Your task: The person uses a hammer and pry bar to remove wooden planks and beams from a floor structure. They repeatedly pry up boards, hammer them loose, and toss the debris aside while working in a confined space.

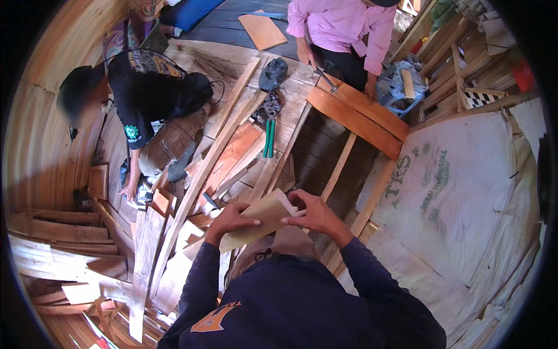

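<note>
Item: one pale, flat wooden board [268, 210] with a jagged end, above the wearer's lap [293, 239]. Left hand [232, 220]: I see it clasping the board's side. Right hand [317, 212]: pinching the splintered end. Beyond: long green-handled tool [271, 138], on wooden planks [286, 128].

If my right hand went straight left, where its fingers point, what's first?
The pale board: your right hand seems to be holding its jagged end. Farther left, across the board, comes your left hand, though depth is unclear.
</note>
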{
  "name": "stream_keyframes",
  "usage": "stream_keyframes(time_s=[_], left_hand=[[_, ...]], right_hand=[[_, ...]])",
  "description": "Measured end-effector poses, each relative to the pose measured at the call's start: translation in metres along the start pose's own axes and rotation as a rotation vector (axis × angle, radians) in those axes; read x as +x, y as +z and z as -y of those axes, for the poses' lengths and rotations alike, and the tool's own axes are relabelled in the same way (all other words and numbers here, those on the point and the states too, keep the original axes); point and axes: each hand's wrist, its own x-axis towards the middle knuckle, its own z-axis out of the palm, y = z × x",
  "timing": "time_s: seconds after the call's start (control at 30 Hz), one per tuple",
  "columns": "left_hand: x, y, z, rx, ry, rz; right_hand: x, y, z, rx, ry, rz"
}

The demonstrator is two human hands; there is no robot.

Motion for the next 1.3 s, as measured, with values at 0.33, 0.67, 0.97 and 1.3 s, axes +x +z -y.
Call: stream_keyframes(time_s=[0.33, 0.67, 0.97, 1.3], left_hand=[[-0.006, -0.003, 0.001, 0.081, 0.155, 0.143], [-0.004, -0.011, 0.027, 0.059, 0.352, 0.223], [-0.068, -0.061, 0.002, -0.178, 0.611, -0.225], [-0.326, -0.15, -0.144, 0.178, 1.716, -0.964]], right_hand=[[-0.012, 0.018, 0.033, -0.217, 0.337, 0.242], [-0.035, 0.064, 0.037, -0.293, 0.257, -0.001], [-0.038, 0.08, 0.049, -0.051, 0.297, 0.049], [-0.056, 0.075, 0.06, 0.23, 0.261, 0.018]])
